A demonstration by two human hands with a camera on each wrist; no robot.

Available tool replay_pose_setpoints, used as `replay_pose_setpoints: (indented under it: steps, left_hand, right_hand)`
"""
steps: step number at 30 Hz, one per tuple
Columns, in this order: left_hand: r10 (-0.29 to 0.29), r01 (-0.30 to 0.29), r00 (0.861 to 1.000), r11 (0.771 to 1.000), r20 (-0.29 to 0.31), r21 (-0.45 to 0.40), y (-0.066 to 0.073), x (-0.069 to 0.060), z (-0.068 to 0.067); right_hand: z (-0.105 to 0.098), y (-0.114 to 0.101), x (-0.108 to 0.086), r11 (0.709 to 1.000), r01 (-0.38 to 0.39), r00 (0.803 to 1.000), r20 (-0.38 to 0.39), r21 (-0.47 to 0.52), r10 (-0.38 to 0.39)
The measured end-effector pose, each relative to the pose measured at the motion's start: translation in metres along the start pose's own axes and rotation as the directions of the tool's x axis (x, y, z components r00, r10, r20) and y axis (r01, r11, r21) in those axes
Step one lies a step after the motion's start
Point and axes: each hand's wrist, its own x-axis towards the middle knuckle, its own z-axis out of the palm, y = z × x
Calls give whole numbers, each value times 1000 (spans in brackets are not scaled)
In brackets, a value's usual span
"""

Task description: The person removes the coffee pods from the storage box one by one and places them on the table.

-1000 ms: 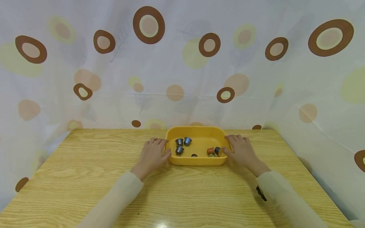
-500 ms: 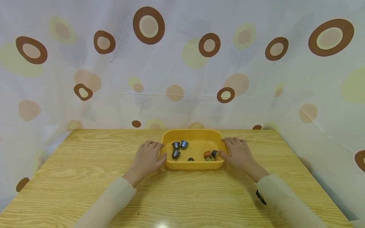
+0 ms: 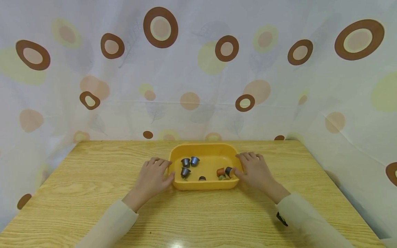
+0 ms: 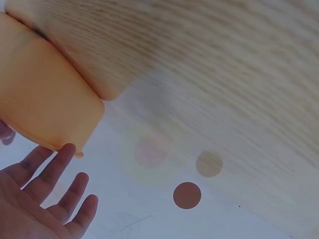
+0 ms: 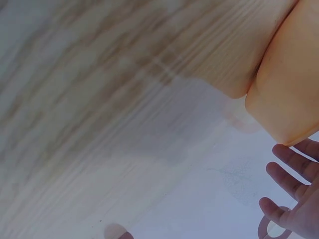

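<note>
A yellow plastic tray (image 3: 204, 186) stands on the wooden table in the head view, with both hands at its short ends. My left hand (image 3: 152, 177) holds the left rim, fingertips and thumb on its edge. At the opposite end my right hand (image 3: 255, 174) grips the rim, its thumb reaching over the edge. Coffee capsules lie inside: two grey ones, a blue capsule (image 3: 194, 161) at left, a dark capsule (image 3: 202, 178) near the front wall, and orange (image 3: 220, 172), black (image 3: 229, 171) and greenish ones at right. The front wall partly hides some. Both wrist views show fingers at the rim.
The wooden table (image 3: 198, 217) extends around the tray. A white patterned curtain (image 3: 192, 79) hangs behind it and at both sides. Something small and black shows under the right sleeve (image 3: 310, 220).
The tray has slid toward me and a little left, away from the curtain. Both hands have moved with it, and the capsules remain inside.
</note>
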Motion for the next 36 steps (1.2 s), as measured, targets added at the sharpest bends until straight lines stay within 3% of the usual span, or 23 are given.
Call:
replay_pose_setpoints:
  steps: [17,36]
  left_hand:
    - [19,-19,999,1000,-43,-6,-9,-20,-10]
    - [7,-7,1000,1000,-9,-12,-14,-35,-22]
  right_hand:
    - [-1,-20,-5,1000,16,1000,1,-17,-16]
    - [-4,-39,-11,997,56,997,-49,-50,-58]
